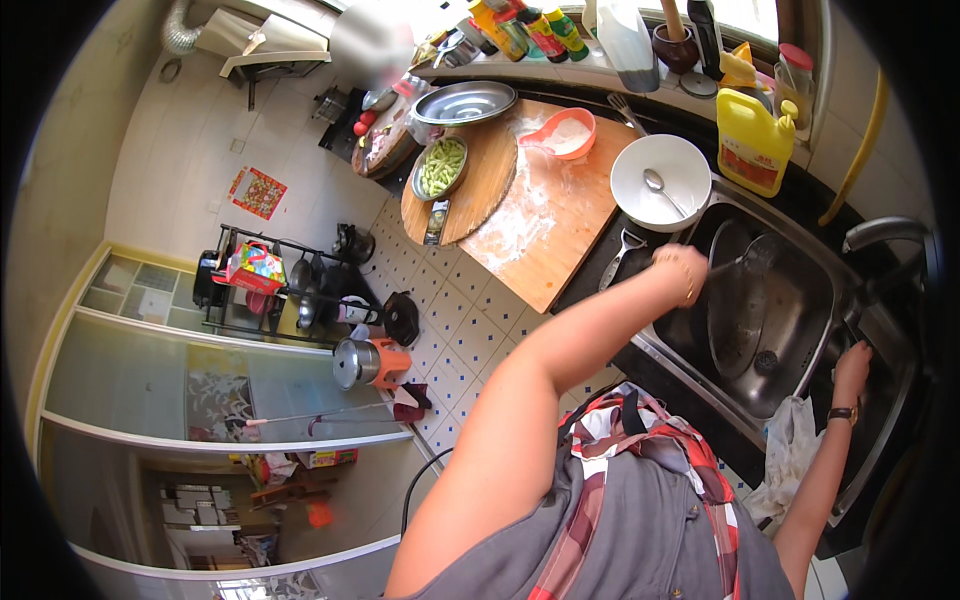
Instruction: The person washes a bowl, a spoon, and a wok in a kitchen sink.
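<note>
My left hand (681, 271), with a gold bracelet at the wrist, is closed around the thin handle of a ladle or skimmer (761, 253). The tool's dark head hangs over the larger basin of a steel sink (795, 330). Below it in that basin lies a dark wok-like pan (731, 322). My right hand (853, 369), wearing a wristwatch, reaches into the smaller basin at the right, below the black faucet (889, 236). Its fingers are partly hidden, and whether they hold anything is unclear. A white bowl (630, 184) with a metal spoon (664, 191) stands beside my left hand.
A peeler (622, 259) lies by the floury wooden board (570, 240), which carries an orange scoop of flour (570, 139). Chopped green vegetables (442, 166) fill a metal bowl on a round board (487, 184). A yellow jug (754, 142) stands behind the sink; a white plastic bag (787, 442) hangs at its front.
</note>
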Motion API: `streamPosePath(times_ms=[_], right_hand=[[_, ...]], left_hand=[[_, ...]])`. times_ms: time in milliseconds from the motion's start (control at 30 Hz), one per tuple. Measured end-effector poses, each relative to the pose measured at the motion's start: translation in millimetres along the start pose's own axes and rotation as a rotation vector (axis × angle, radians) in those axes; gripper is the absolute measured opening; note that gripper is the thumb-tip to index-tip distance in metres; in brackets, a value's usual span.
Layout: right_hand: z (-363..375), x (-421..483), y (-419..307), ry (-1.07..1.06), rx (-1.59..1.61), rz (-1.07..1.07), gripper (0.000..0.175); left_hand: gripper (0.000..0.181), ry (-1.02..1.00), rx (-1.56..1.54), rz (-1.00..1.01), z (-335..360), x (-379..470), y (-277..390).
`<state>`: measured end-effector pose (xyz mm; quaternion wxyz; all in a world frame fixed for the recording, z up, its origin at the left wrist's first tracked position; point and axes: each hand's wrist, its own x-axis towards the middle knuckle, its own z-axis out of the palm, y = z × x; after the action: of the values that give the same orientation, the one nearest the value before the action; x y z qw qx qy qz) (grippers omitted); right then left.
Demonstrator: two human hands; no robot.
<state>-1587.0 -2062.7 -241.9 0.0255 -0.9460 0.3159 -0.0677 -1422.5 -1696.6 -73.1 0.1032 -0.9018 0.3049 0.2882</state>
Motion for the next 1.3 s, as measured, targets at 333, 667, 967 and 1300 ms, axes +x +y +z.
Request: streamPosePath(times_ms=[333, 667, 967, 1300], right_hand=[[-2.6, -38.4, -77.0, 0.031, 0.329, -0.204, 0.036], [52.7, -21.1, -130.5, -0.677, 1.788, 0.706, 0.032], [24.6, 27.7, -145.0, -0.635, 2.329, 0.669, 0.03], [98.9, -14.4, -133.5, -0.295, 1.335, 0.68, 0.034]], left_hand=[[0.025, 0.127, -0.402, -0.054, 138.6, -19.8, -29.7], [0.018, 0.499, -0.207, -0.099, 178.9, -24.3, -6.6], [0.011, 0.468, -0.354, 0.012, 145.1, -6.6, 26.9], [0.023, 0.449, -0.619, 0.054, 142.2, -15.8, 54.2]])
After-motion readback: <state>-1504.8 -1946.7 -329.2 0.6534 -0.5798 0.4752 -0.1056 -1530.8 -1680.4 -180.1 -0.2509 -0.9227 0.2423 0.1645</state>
